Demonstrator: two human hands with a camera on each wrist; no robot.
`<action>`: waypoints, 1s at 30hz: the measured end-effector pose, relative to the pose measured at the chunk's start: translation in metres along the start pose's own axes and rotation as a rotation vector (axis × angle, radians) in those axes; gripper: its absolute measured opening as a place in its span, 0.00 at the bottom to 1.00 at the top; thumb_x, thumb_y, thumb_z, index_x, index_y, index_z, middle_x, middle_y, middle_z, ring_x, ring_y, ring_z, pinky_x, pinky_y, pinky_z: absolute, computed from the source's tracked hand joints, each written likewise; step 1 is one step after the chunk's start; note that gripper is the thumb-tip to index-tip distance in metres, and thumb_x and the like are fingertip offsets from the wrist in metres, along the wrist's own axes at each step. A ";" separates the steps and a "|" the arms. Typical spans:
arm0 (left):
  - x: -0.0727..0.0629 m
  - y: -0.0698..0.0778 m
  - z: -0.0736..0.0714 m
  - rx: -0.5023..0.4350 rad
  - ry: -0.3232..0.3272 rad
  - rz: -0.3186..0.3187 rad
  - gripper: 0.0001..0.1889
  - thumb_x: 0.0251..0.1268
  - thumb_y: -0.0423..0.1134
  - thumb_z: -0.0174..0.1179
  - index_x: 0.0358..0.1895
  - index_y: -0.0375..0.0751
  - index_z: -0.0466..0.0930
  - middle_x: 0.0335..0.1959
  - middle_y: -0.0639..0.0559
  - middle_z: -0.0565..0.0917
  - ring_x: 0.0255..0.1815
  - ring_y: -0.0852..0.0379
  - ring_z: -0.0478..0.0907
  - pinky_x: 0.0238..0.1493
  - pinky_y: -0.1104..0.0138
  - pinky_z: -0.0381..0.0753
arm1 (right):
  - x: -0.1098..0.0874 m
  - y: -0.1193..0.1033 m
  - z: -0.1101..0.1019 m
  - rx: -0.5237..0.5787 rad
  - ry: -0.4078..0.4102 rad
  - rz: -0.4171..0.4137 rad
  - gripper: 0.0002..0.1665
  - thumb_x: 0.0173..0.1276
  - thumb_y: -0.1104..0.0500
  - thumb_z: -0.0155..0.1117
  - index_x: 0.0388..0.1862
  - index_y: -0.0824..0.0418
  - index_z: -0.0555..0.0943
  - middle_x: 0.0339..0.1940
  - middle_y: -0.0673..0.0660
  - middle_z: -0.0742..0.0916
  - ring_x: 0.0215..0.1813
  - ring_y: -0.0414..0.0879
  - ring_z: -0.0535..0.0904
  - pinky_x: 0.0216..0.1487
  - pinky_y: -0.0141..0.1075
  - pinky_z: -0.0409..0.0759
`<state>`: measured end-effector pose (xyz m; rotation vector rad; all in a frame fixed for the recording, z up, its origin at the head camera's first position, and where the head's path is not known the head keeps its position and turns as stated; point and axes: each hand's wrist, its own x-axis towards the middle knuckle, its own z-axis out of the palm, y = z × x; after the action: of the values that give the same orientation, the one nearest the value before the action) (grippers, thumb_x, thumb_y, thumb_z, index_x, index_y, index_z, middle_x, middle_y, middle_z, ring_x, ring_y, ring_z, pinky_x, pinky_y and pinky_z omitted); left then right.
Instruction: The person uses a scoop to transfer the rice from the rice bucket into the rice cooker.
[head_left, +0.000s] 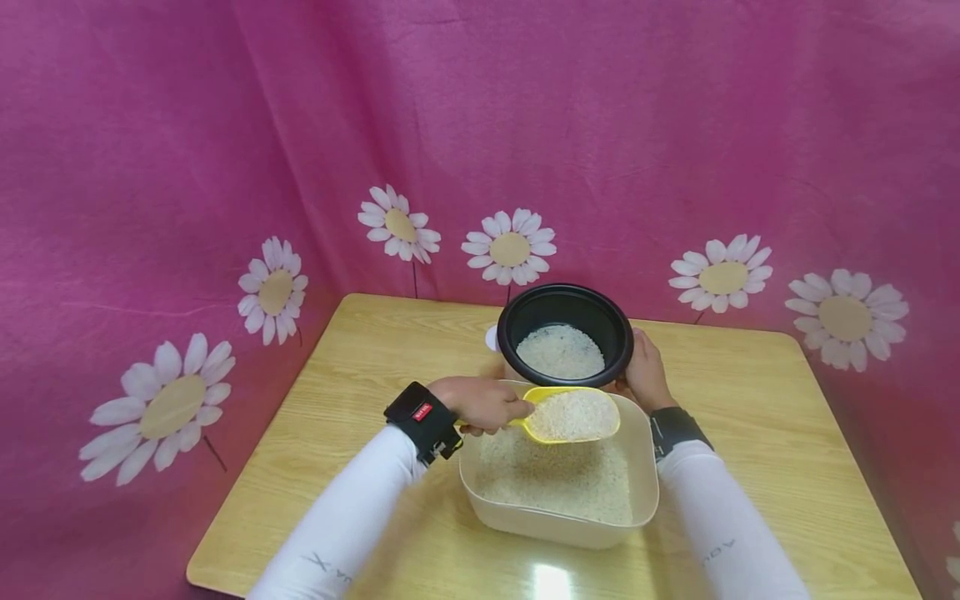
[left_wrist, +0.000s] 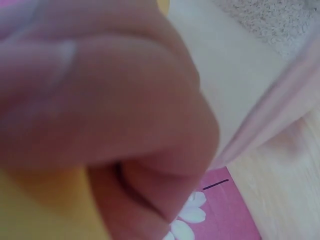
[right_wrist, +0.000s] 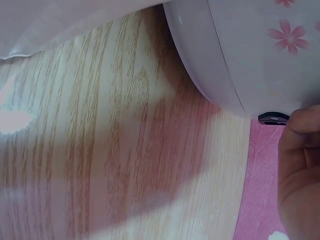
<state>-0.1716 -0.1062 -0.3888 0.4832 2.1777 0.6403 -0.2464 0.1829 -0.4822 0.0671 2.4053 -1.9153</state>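
My left hand (head_left: 480, 403) grips the handle of a yellow scoop (head_left: 555, 389) heaped with white rice. The scoop is held level over a beige plastic tub (head_left: 555, 522), which contains more rice (head_left: 555, 479). Just beyond the tub stands a rice cooker (right_wrist: 260, 60), white with pink flowers; its black inner pot (head_left: 525, 321) has rice (head_left: 561, 352) at the bottom. On the cooker's right side is my right hand (head_left: 648, 371), fingers bent against it near a small black part (right_wrist: 272, 118). In the left wrist view, my curled fingers (left_wrist: 110, 100) hide most of the scoop.
A light wooden table (head_left: 390, 342) carries everything. Pink cloth (head_left: 600, 125) with white daisies hangs behind and to the sides. Behind the cooker's left side a small white part (head_left: 492, 337) sticks out. The tub's far edge lies close against the cooker.
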 end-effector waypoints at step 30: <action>-0.003 -0.002 -0.036 -0.158 0.210 0.041 0.26 0.82 0.59 0.45 0.34 0.40 0.75 0.18 0.55 0.65 0.16 0.56 0.64 0.24 0.66 0.64 | 0.003 0.003 0.000 0.076 -0.017 -0.008 0.18 0.87 0.48 0.33 0.38 0.46 0.69 0.14 0.42 0.73 0.17 0.38 0.70 0.22 0.32 0.73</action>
<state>-0.1980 -0.1192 -0.3686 0.3916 2.2945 0.9131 -0.2493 0.1839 -0.4855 0.0448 2.3262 -2.0021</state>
